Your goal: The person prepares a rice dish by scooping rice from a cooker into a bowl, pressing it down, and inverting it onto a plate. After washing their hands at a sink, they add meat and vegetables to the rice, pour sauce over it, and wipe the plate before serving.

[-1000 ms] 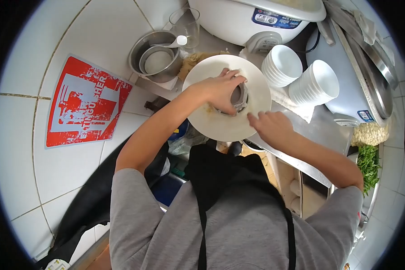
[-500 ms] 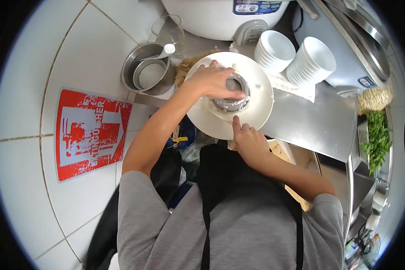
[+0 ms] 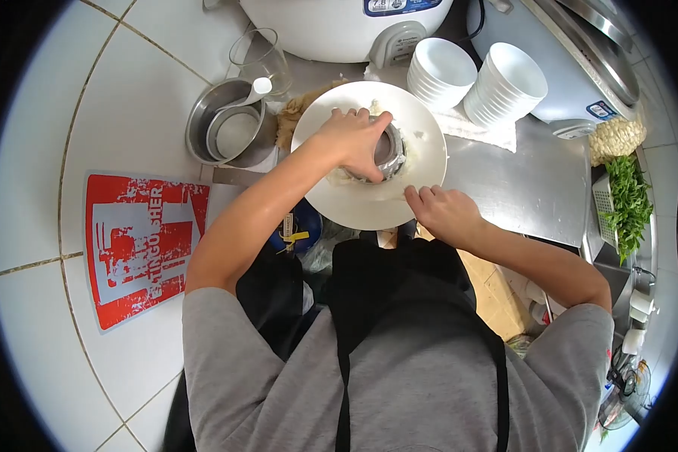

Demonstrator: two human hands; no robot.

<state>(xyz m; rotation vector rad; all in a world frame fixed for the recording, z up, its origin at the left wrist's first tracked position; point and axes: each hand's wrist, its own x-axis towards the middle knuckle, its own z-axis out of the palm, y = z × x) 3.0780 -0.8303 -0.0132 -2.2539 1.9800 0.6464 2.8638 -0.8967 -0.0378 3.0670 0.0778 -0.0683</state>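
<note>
A wide cream plate (image 3: 339, 207) lies before me, smeared with white bits that look like rice. On it sits a round metal cup (image 3: 393, 156), its side dotted with the same bits. My left hand (image 3: 354, 143) grips the cup from the left, thumb on the near side and fingers on the far side. My right hand (image 3: 446, 214) is at the plate's near right rim, fingers curled closed. Whatever thin thing may be in those fingers is too indistinct to name.
Left of the plate are a metal pot (image 3: 203, 124) holding a smaller vessel and a white-handled utensil, and a clear glass (image 3: 275, 68). Two stacks of white bowls (image 3: 438, 75) stand right on a cloth. A rice cooker (image 3: 316, 30) is behind; green leaves (image 3: 629, 200) fill a basket far right.
My right hand has drawn away to the right from beside the cup to the plate's rim. My left hand still grips the cup. The whole view has shifted slightly.
</note>
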